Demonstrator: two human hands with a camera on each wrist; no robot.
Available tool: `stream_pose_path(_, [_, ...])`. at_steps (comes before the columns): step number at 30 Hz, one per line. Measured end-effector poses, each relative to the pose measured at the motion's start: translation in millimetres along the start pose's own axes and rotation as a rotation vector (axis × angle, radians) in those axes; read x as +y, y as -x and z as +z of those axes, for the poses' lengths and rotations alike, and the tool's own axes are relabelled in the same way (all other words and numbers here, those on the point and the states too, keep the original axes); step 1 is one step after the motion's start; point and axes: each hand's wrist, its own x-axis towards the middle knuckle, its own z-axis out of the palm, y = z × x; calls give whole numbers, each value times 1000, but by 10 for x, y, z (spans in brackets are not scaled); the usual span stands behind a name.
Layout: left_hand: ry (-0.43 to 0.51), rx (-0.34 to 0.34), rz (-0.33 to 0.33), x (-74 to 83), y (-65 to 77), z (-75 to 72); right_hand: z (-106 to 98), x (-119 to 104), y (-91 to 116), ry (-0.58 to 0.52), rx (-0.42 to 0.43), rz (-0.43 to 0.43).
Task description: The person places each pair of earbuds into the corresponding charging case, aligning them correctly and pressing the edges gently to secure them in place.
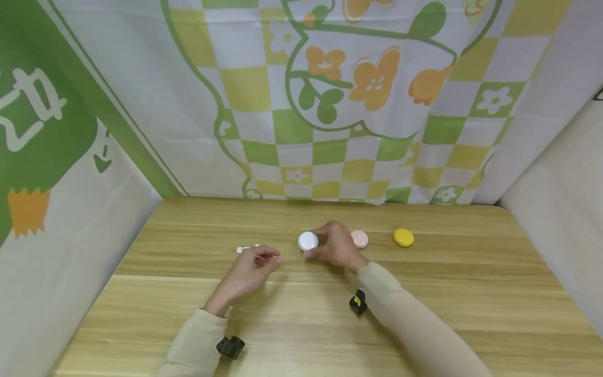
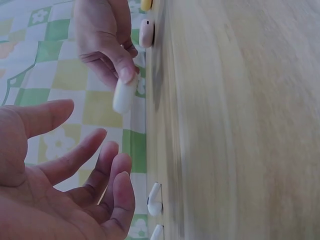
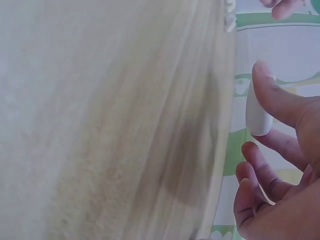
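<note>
My right hand [image 1: 338,245] pinches a round white earbud case [image 1: 308,241] by its edges, thumb on one side and fingers on the other. The case is held above the table; in the right wrist view the white case [image 3: 257,112] appears edge-on and looks closed. My left hand [image 1: 248,273] is apart from the case, its fingers loosely bent with nothing between them. Beside that hand, white earbuds [image 1: 242,250] lie on the table, partly hidden by it. One white earbud [image 2: 155,200] shows its stem in the left wrist view.
On the wooden table [image 1: 301,335], a pink round case [image 1: 360,239] lies just behind my right hand. Farther right is a yellow round case [image 1: 403,237]. A patterned cloth [image 1: 330,152] hangs along the table's back edge. Wrist cameras sit on both sleeves.
</note>
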Motion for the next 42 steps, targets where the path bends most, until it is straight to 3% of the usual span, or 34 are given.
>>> stream_pose_path(12, [63, 9, 17, 130, -38, 48, -165, -40, 222, -111, 16, -34])
stream_pose_path(30, [76, -33, 57, 453, -113, 319, -331, -181, 625, -241, 63, -105])
stream_pose_path(42, [131, -14, 65, 580, -83, 406, -397, -95, 758, -272, 111, -203])
